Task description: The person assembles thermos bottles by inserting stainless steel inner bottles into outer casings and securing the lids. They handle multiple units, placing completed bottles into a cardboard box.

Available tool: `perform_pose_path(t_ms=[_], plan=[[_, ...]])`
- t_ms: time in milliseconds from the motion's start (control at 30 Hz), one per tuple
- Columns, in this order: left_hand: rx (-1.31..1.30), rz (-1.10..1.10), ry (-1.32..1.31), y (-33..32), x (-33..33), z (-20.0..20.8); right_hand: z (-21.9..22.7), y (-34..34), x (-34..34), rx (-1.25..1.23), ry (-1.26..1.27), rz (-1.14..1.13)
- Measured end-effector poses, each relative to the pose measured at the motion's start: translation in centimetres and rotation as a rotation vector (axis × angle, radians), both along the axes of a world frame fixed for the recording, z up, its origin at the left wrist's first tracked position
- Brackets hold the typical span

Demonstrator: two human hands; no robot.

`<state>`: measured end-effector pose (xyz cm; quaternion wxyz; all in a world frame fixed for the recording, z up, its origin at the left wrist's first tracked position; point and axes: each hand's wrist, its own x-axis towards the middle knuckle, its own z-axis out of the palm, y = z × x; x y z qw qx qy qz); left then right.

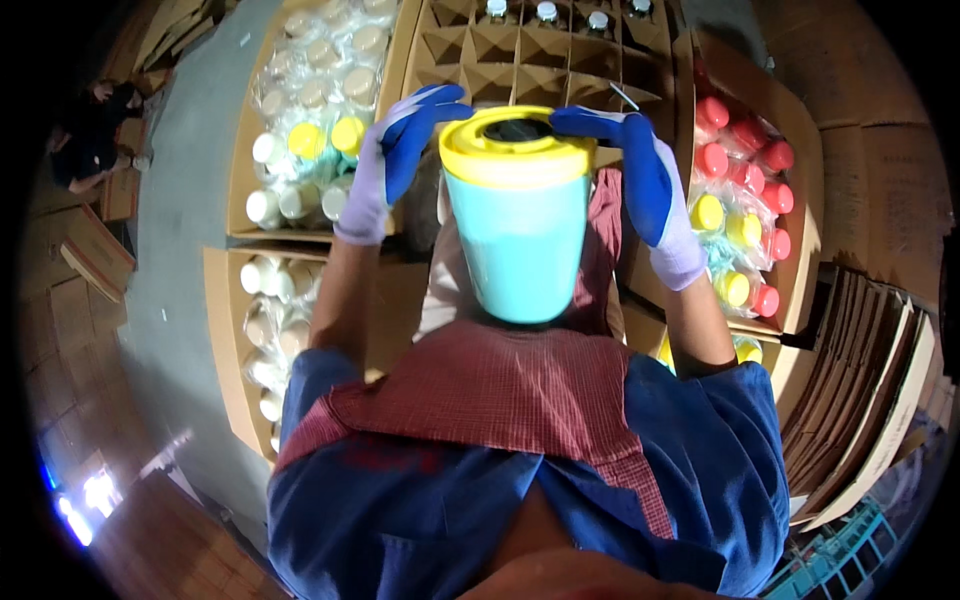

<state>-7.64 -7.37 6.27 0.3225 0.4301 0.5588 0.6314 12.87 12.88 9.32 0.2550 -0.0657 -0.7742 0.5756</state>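
In front of my body is a turquoise tapered container with a wide yellow lid. The lid has a dark round centre. My left hand, in a blue and lavender glove, grips the lid's left side, with its fingertips at the rim. On the opposite side, my right hand, gloved alike, has its fingers laid along the rim. The container stays upright between the two hands. Both thumbs are mostly hidden, and I cannot tell whether anything supports its base.
A divided carton ahead has several white-capped bottles at its far end. Cartons with wrapped white- and yellow-lidded containers stand left; red- and yellow-lidded ones stand right. Flattened cardboard is stacked right. Another person is at far left.
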Motion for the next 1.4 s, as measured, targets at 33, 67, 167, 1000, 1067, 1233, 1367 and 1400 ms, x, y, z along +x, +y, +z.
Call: perform_pose_path(t_ms=[33,67,167,1000,1067,1233,1367,1400], plan=[[0.043,0.121,-0.243,1.2,2.4,2.3,-0.3,1.0,-1.0,-0.247,-0.015,-0.042],[0.177,0.054,-0.329,2.4,4.7,4.3,-1.0,1.6,-2.0,-0.505,-0.041,-0.072],[0.107,0.019,0.817,2.6,7.3,5.5,-2.3,0.3,-2.1,-0.896,-0.124,0.039],[0.036,-0.088,0.445,0.0,1.4,5.2,0.6,0.0,-2.1,-0.448,-0.105,0.284],[0.013,-0.013,0.561,3.3,3.4,4.0,-4.1,2.0,-4.5,-1.254,-0.103,0.355],[0.146,-0.126,0.29,2.9,2.9,1.9,-2.5,1.3,-1.7,-0.388,-0.17,0.2],[0.107,-0.038,0.357,3.0,1.1,0.5,-2.5,2.8,-2.2,-0.55,-0.182,0.203],[0.125,0.003,0.592,4.6,2.6,2.5,-5.0,4.1,-3.5,-1.074,-0.147,0.266]])
